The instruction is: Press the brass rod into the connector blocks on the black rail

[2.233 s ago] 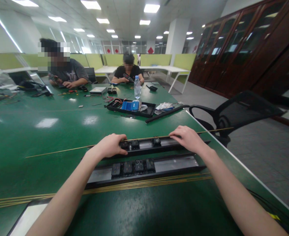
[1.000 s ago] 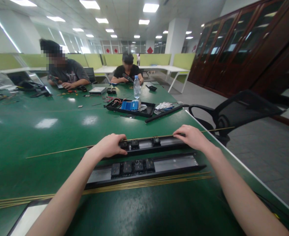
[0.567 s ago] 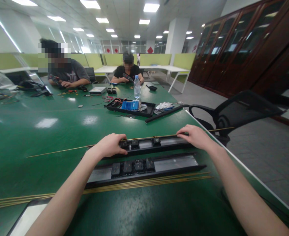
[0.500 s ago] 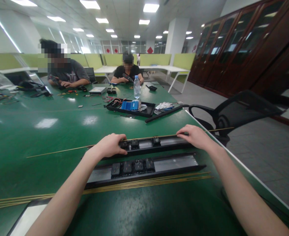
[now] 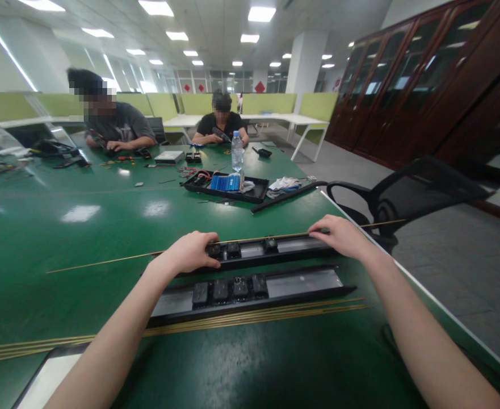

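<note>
A long thin brass-coloured rod lies lengthwise along the far edge of a black channel, sticking out past both ends. My left hand straddles the channel near its left end, thumb on the near wall and fingers by the far edge and the rod. With fingertips pinched together, my right hand holds the rod near the channel's right end. Inside the channel sit small black blocks, some partly behind my left hand. Nearer to me lies a second black channel with several larger black blocks.
Several loose brass rods lie in front of the near channel. Further back are a black tray with a blue finned part, a water bottle and gloves. Two people sit across the green table; an office chair stands right.
My right hand has shifted slightly to the right along the rod. My left hand and both channels look unmoved.
</note>
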`<state>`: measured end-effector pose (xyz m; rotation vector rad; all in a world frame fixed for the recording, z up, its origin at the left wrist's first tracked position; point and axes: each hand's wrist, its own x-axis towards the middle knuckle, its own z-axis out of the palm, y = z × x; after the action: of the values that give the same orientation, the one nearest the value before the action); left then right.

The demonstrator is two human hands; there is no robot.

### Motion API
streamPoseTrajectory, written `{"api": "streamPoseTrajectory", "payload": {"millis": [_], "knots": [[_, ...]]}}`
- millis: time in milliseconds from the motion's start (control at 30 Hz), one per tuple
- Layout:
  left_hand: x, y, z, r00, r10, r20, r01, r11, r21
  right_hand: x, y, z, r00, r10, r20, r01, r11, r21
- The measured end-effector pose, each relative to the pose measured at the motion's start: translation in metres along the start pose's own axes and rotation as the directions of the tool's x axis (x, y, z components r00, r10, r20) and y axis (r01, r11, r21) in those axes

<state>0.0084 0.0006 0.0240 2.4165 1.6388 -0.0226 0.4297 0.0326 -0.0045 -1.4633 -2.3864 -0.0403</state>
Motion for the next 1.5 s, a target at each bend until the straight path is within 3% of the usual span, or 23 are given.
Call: {"api": "streamPoseTrajectory", "payload": {"millis": [867,1233,1500], "knots": [[-0.002,0.002,0.000,1.000,0.005,-0.008,-0.005,1.000,0.021,-0.004,0.008,-0.008,0.997,0.079,0.004,-0.079,0.997,-0.009],[-0.001,0.000,0.001,1.000,-0.005,-0.001,0.005,1.000,0.012,-0.015,0.038,-0.010,0.985,0.171,-0.013,-0.172,0.982,-0.080],[-0.001,-0.001,0.002,1.000,-0.008,-0.002,0.008,1.000,0.005,-0.013,0.023,-0.024,0.985,0.077,-0.154,-0.095,0.989,-0.112]]}}
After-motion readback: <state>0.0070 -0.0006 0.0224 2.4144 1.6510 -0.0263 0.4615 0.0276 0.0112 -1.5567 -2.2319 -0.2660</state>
